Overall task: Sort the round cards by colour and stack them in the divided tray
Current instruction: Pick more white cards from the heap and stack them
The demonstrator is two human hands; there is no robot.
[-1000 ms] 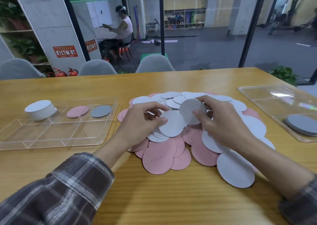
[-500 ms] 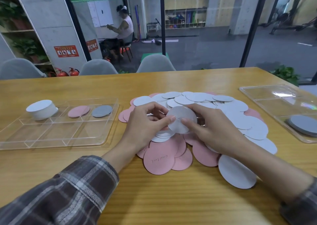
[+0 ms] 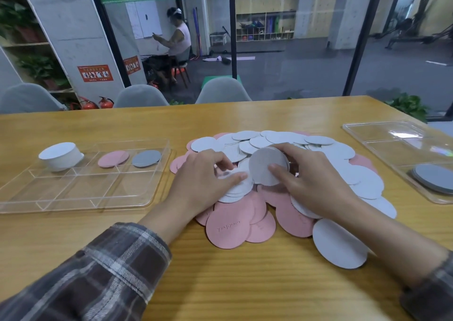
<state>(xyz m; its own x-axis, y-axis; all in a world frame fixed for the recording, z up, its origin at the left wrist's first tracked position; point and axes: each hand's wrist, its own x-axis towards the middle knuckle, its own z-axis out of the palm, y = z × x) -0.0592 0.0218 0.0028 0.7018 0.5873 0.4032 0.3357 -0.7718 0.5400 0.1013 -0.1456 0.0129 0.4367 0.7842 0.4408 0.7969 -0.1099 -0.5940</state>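
Pinching a tilted white card (image 3: 265,165) in our right hand (image 3: 316,182), we grip a white stack (image 3: 239,189) with our left hand (image 3: 201,176), both over the pink-and-white pile (image 3: 228,225) on the desk (image 3: 220,286); the tray (image 3: 85,188) lies left.

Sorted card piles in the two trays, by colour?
White round card stack: 1, in the left clear plastic divided tray
Pink round card pile: 1, same tray
Grey round card piles: 2, left grey pile, right grey pile in the right clear plastic tray
Total: 4
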